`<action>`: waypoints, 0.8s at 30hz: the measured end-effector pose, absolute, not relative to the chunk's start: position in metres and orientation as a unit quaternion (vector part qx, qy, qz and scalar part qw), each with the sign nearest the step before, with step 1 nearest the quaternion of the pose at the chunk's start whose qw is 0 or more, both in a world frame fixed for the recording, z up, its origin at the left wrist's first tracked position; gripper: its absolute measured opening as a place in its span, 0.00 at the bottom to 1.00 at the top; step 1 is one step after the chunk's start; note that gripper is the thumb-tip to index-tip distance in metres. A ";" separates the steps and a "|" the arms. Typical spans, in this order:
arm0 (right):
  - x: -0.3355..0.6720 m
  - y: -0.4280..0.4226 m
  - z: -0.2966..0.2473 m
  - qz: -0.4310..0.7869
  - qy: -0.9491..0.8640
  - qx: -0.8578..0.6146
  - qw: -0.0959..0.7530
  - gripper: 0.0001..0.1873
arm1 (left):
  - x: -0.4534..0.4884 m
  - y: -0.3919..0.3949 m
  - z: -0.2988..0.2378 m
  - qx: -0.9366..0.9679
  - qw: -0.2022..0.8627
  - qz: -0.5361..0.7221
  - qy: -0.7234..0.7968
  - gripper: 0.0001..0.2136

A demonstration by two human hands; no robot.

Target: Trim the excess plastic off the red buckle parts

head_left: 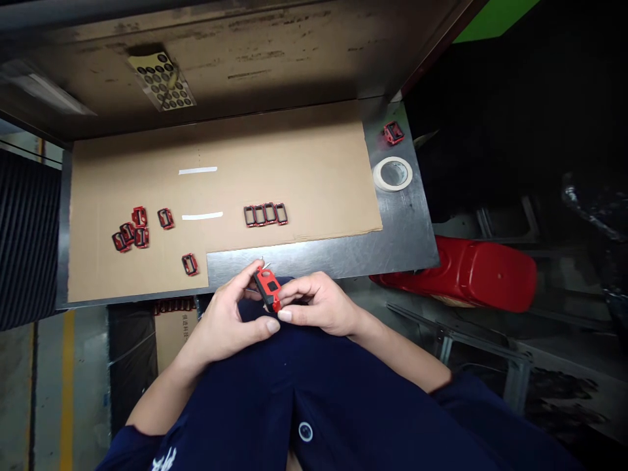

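Left hand [223,320], right hand [318,304] both pinching red plastic frame [267,289] — cardboard carton [175,337] under steel bench [407,242], red frames [174,305] along its top.

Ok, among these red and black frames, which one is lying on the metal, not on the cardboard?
The frame at the far right of the metal tabletop, beside the masking tape roll; every other loose frame lies on the cardboard sheet.

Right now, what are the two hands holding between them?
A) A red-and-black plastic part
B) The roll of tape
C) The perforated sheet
A: the left hand and right hand pinch the red-and-black plastic part between their fingers, while the tape roll lies apart on the metal surface.
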State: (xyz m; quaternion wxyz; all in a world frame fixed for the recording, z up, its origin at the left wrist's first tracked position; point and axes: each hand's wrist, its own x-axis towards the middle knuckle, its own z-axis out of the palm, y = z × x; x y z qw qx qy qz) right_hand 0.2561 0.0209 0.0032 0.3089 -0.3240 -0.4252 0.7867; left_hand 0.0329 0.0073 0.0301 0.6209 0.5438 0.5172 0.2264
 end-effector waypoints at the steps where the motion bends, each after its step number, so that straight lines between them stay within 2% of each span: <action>1: 0.256 0.021 0.002 0.790 -0.427 -0.318 0.306 0.14 | 0.034 0.007 0.030 0.550 0.608 0.228 0.525 0.43; 10: 0.254 0.023 -0.001 0.799 -0.433 -0.290 0.300 0.17 | 0.039 0.006 0.033 0.603 0.535 0.235 0.543 0.40; 24: 0.247 0.026 -0.004 0.781 -0.457 -0.292 0.310 0.13 | 0.042 0.007 0.038 0.739 0.397 0.230 0.494 0.37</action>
